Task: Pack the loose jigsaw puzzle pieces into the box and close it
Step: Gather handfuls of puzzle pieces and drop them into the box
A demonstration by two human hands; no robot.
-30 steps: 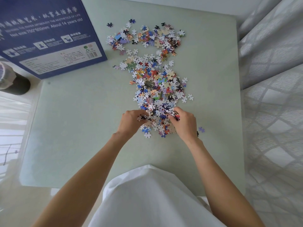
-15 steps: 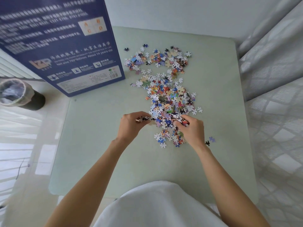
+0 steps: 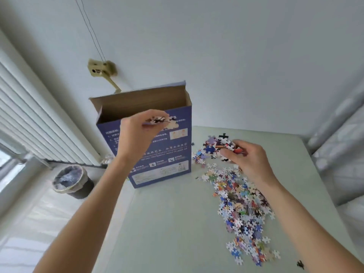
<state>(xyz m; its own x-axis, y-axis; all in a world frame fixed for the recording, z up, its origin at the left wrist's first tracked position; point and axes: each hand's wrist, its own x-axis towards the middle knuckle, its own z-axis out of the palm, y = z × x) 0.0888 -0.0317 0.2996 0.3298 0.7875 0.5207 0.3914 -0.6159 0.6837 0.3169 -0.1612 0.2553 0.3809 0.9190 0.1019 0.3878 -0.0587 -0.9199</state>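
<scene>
A blue puzzle box (image 3: 173, 158) stands upright at the table's far left, its top open and brown inside showing. My left hand (image 3: 137, 133) is raised in front of the box just below its opening, pinching a small bunch of puzzle pieces (image 3: 159, 120). My right hand (image 3: 248, 156) is lifted over the table to the right of the box and grips a handful of pieces (image 3: 220, 145). A long heap of loose colourful pieces (image 3: 240, 203) lies on the pale green table (image 3: 167, 223), running from near the box toward me.
A lined waste bin (image 3: 71, 181) stands on the floor left of the table, below a white radiator (image 3: 39, 123). A single dark piece (image 3: 300, 264) lies near the table's front right. Patterned grey fabric (image 3: 342, 154) hangs along the right side. A wall stands close behind the box.
Both hands lifted off the heap with pieces in them. The left hand rose up to the box opening, the right moved toward the box. My view tilted up and left.
</scene>
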